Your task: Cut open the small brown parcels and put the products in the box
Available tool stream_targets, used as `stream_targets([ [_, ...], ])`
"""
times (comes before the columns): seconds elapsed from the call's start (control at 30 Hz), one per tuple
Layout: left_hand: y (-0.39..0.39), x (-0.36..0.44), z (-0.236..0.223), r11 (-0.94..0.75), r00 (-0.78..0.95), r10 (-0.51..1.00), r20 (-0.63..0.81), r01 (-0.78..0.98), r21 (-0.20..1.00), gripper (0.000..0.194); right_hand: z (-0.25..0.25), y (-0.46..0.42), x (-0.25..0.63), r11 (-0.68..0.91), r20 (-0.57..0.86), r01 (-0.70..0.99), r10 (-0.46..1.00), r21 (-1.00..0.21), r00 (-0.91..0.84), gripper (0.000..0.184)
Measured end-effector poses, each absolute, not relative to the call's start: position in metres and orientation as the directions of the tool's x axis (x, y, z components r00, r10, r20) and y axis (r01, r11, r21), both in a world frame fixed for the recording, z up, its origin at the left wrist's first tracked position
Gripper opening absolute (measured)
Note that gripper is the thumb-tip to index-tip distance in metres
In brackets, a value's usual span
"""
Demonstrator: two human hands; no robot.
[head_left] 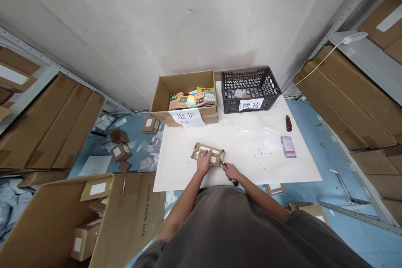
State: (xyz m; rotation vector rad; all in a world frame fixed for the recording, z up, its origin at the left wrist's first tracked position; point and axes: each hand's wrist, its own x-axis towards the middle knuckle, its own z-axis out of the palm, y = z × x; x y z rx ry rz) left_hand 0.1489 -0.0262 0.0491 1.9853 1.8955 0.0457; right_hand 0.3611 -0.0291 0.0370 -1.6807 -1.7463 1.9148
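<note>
A small brown parcel (200, 149) wrapped in shiny clear tape lies at the near middle of the white table (176, 176). My left hand (204, 162) grips it at its near side, thumb and fingers over the top. In my right hand (231, 171) is a yellow and black utility knife (234, 182), its front end against the parcel's right end. The blade itself is too small to make out.
Behind stand an open carton (163, 115) of small colourful boxes and a black plastic crate (230, 106) holding scraps. A red and black knife (288, 123) and a pixelated item (288, 146) lie at right. A large carton (135, 217) stands lower left; shelves flank both sides.
</note>
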Motion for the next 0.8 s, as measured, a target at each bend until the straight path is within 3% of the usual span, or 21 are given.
stream_targets([
  [0.2,-0.029,0.146,0.054,-0.014,0.096,0.964,-0.247,0.949,0.314,0.090,0.038,-0.030,0.361,-0.371,-0.654,0.582,0.639,-0.724,-0.406,0.024],
  [0.4,-0.024,0.131,0.057,0.039,0.058,0.965,-0.256,0.932,0.359,0.054,0.037,-0.030,0.373,-0.370,-0.702,0.613,0.523,-0.698,-0.483,0.020],
  [0.57,0.003,0.126,0.054,0.013,0.043,0.967,-0.252,0.976,0.216,0.080,0.043,-0.032,0.384,-0.417,-0.698,0.610,0.632,-0.673,-0.337,0.021],
  [0.67,0.019,0.125,0.045,-0.042,0.096,0.934,-0.343,0.986,0.163,0.099,0.051,-0.030,0.385,-0.391,-0.674,0.639,0.684,-0.662,-0.279,0.024],
  [0.8,0.024,0.119,0.030,-0.103,0.159,0.918,-0.364,0.980,0.170,0.096,0.059,-0.027,0.382,-0.224,-0.621,0.760,0.731,-0.611,-0.283,0.030],
])
